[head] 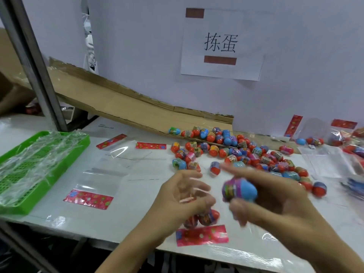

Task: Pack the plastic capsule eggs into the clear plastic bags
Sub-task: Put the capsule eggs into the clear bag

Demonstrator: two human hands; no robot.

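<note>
- You have two hands in view: left hand [178,196], right hand [275,196].
- One green tray [11,203].
- One paper sign [221,44].
- Loose capsule eggs [246,152]: too many to count surely.

eggs [246,152] behind hands, tray [35,164] left, bags [110,172] between

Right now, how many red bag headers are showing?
6 red bag headers: two mid-left, one by the green tray, one nearest me, two far right; others may be hidden.
</note>
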